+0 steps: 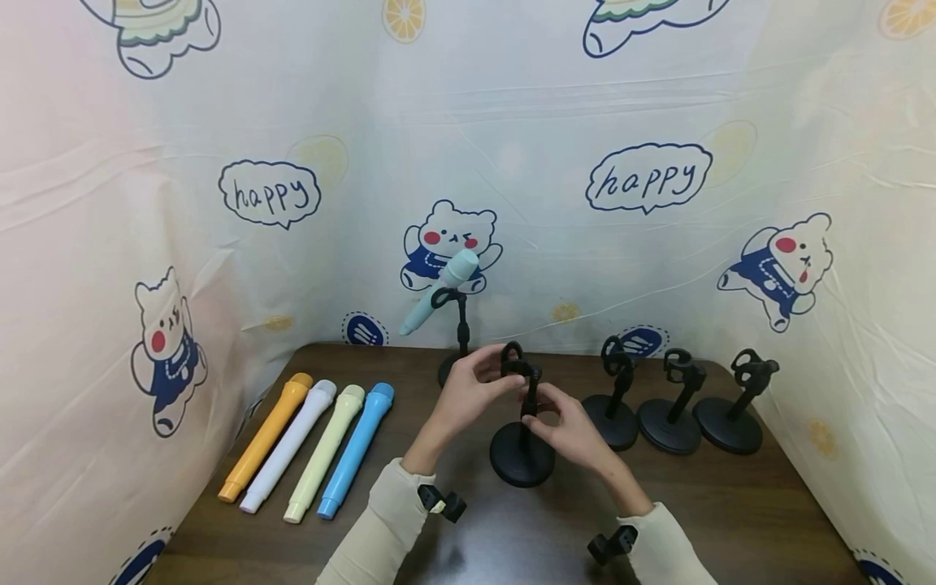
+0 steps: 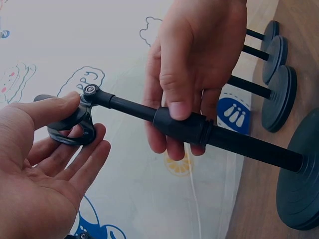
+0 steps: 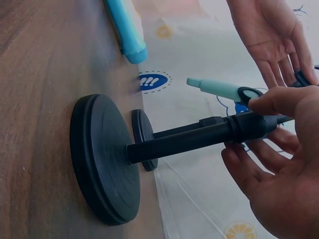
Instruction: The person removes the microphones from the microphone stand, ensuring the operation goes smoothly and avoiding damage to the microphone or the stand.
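A black microphone stand [image 1: 522, 455] with a round base stands upright on the table between the two hands. My left hand [image 1: 470, 392] pinches the clip [image 2: 75, 124] at its top, thumb above and fingers below, as the left wrist view shows. Lower down, my right hand [image 1: 570, 426] holds the thick collar [image 2: 179, 124] on the pole between thumb and fingers. Behind them, a second stand [image 3: 142, 134] carries a mint-green microphone [image 1: 439, 292], tilted in its clip with the head up to the right.
Four toy-like microphones lie side by side at the left: orange [image 1: 265, 439], white [image 1: 288, 447], pale yellow [image 1: 324, 455] and blue [image 1: 356, 451]. Three more black stands [image 1: 610, 418] are lined up at the right. A printed cloth [image 1: 512, 106] hangs behind the wooden table [image 1: 512, 536].
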`<move>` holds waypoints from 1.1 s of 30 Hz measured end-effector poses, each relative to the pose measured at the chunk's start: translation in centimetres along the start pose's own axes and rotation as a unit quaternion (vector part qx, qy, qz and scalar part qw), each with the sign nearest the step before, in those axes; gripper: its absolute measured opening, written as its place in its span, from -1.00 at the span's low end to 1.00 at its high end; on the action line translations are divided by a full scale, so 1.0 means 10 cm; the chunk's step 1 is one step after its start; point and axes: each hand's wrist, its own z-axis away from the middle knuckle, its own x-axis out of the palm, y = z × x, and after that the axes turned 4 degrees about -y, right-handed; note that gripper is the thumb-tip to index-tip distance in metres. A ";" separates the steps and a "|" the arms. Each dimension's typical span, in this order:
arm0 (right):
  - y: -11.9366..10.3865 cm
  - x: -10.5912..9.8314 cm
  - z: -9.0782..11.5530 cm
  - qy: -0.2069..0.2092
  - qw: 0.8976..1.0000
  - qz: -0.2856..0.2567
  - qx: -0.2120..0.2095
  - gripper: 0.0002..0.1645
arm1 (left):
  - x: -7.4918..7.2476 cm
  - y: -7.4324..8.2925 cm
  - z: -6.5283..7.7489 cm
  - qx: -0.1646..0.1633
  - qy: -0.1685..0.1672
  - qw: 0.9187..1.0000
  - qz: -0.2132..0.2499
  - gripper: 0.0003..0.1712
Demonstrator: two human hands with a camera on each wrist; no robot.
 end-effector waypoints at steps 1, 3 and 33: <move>0.00 0.01 0.00 0.008 1.000 0.001 0.002 -0.57 | 0.00 0.00 0.00 0.000 0.000 1.000 0.000 -0.49; -0.01 0.02 0.01 0.030 0.999 0.010 0.014 -0.55 | 0.00 0.00 0.00 0.001 0.000 1.000 -0.001 -0.49; -0.05 0.11 0.03 0.063 0.998 0.002 0.018 -0.57 | 0.00 0.00 -0.01 0.002 0.002 1.000 -0.004 -0.49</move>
